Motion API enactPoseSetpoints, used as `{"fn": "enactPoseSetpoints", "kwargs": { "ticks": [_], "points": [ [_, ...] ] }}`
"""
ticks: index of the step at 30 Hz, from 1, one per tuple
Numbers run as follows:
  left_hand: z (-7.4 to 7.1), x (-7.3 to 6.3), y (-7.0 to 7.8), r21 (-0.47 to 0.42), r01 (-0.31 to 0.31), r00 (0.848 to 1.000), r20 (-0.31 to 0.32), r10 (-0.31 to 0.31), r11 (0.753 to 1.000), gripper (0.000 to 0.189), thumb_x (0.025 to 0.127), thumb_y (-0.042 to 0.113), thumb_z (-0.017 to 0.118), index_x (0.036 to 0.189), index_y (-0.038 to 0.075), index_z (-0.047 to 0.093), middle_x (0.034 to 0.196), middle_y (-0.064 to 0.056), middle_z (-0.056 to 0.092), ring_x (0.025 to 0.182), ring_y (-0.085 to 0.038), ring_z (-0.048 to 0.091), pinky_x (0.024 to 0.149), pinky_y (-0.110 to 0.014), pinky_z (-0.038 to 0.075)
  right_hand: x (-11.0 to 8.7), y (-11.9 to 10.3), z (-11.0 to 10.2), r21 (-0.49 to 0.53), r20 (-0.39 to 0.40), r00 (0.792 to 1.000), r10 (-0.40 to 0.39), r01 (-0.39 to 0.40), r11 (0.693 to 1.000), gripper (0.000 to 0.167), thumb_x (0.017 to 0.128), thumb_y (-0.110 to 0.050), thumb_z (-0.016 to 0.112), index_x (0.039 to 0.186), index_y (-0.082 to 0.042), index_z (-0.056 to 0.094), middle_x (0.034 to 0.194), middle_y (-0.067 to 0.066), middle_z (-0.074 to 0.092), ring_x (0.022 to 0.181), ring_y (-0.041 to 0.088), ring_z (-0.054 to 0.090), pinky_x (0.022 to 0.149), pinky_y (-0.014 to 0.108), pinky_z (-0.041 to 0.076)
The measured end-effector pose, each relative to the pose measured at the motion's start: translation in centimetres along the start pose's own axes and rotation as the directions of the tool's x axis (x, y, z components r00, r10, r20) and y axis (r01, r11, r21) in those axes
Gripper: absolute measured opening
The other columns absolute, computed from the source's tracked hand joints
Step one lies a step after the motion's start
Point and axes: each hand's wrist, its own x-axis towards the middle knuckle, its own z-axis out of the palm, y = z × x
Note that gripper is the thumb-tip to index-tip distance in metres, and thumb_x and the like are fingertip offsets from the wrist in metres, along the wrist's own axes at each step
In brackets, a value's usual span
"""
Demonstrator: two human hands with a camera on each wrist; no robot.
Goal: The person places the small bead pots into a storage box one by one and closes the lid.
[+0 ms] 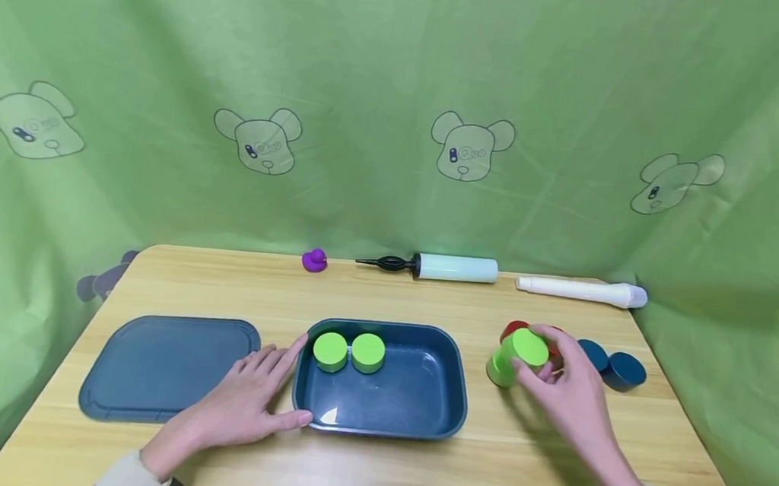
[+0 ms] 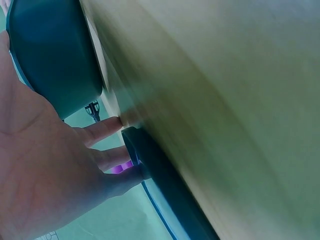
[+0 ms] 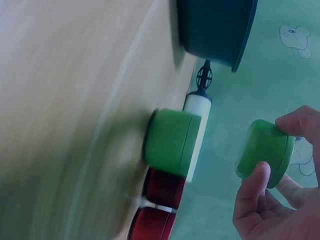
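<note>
- Your right hand (image 1: pixel 573 387) pinches a lime-green, plastic-looking round cylinder (image 1: pixel 528 347) between thumb and fingers, lifted clear of the light wooden table (image 1: pixel 412 481).
- Your left hand (image 1: pixel 247 396) grips nothing: fingers spread, thumb and index finger at the left rim of the dark-blue rectangular plastic box (image 1: pixel 404 400).
- Done: two matching green cylinders (image 1: pixel 368 353) stand inside, back left.
- Left outside: another green cylinder (image 3: pixel 172 140), two short red cylinders (image 3: pixel 162 187), two dark-blue cylinders (image 1: pixel 625 371).
- The flat dark-blue plastic lid (image 1: pixel 167 367) lies off, left of the box.
</note>
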Motion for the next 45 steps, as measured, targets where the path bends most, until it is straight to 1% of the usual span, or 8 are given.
{"fn": "enactPoseSetpoints", "kwargs": {
  "ticks": [8,14,20,25,30,34,38,45],
  "points": [
    [0.1,0.0,-0.1,-0.011,0.015,1.000,0.004,-0.015,1.000,0.109,0.099,0.080,0.056,0.178,0.026,0.005,0.167,-0.027,0.040,0.154,-0.052,0.036,0.118,-0.079,0.028,0.5,-1.6,1.7,0.089,0.019,0.999,-0.040,0.038,0.995,0.060,0.090,-0.011,0.092,0.144,-0.012,0.065,0.099,0.005,0.063,0.078,0.019,0.061,0.065,0.018,0.050],
    [0.1,-0.1,0.0,-0.015,0.001,1.000,-0.003,-0.001,1.000,0.108,0.100,0.078,0.058,0.178,0.024,0.007,0.165,-0.028,0.043,0.152,-0.053,0.038,0.116,-0.080,0.030,0.4,-2.4,3.0,0.136,0.048,0.998,-0.050,0.044,0.990,0.061,0.087,-0.005,0.092,0.142,-0.011,0.066,0.107,0.005,0.065,0.080,0.020,0.062,0.066,0.020,0.053],
    [-0.1,-0.2,0.1,-0.019,0.012,1.000,0.001,-0.012,1.000,0.109,0.099,0.077,0.060,0.178,0.025,0.006,0.166,-0.029,0.041,0.153,-0.053,0.036,0.116,-0.081,0.029,0.6,-3.5,4.5,0.173,0.088,0.995,-0.039,0.024,0.985,0.060,0.089,-0.007,0.091,0.143,-0.012,0.065,0.104,0.008,0.064,0.079,0.021,0.063,0.066,0.023,0.056],
    [0.0,-0.2,0.1,-0.015,0.013,1.000,0.000,-0.013,1.000,0.109,0.099,0.079,0.058,0.178,0.025,0.006,0.166,-0.028,0.042,0.152,-0.053,0.037,0.116,-0.081,0.029,0.9,-4.9,5.5,0.185,0.118,0.993,-0.031,0.009,0.983,0.062,0.090,-0.011,0.090,0.147,-0.014,0.065,0.110,0.006,0.064,0.080,0.021,0.063,0.067,0.025,0.057],
    [0.2,0.0,0.0,-0.020,0.019,1.000,0.004,-0.019,1.000,0.109,0.098,0.081,0.057,0.178,0.027,0.004,0.167,-0.027,0.041,0.153,-0.052,0.036,0.117,-0.080,0.028,1.1,-6.4,6.7,0.144,0.146,0.989,-0.032,0.011,0.990,0.062,0.089,-0.018,0.091,0.146,-0.014,0.066,0.107,0.006,0.061,0.078,0.018,0.062,0.067,0.027,0.057],
    [0.3,0.0,0.0,-0.025,0.018,1.000,0.002,-0.018,1.000,0.109,0.098,0.080,0.058,0.178,0.028,0.004,0.167,-0.026,0.041,0.153,-0.052,0.036,0.117,-0.081,0.027,1.1,-7.3,8.0,0.109,0.176,0.983,-0.057,0.038,0.993,0.061,0.088,-0.021,0.092,0.143,-0.013,0.067,0.106,0.005,0.062,0.076,0.014,0.062,0.067,0.027,0.056],
    [0.3,0.0,0.0,-0.029,0.016,1.000,-0.003,-0.016,0.999,0.109,0.098,0.078,0.060,0.178,0.027,0.005,0.166,-0.026,0.041,0.153,-0.052,0.036,0.116,-0.082,0.027,1.2,-7.9,9.2,0.058,0.201,0.977,-0.073,0.062,0.996,0.059,0.087,-0.020,0.092,0.141,-0.010,0.068,0.108,0.006,0.063,0.075,0.011,0.060,0.066,0.026,0.055],
    [0.3,0.0,-0.1,-0.022,0.008,1.000,-0.011,-0.009,1.000,0.109,0.098,0.080,0.058,0.178,0.026,0.006,0.166,-0.026,0.042,0.153,-0.052,0.037,0.116,-0.082,0.028,1.3,-9.0,10.7,-0.023,0.248,0.966,-0.074,0.083,0.996,0.054,0.087,-0.018,0.090,0.135,-0.005,0.068,0.105,0.007,0.063,0.078,0.014,0.057,0.068,0.030,0.052]
  ]
}}
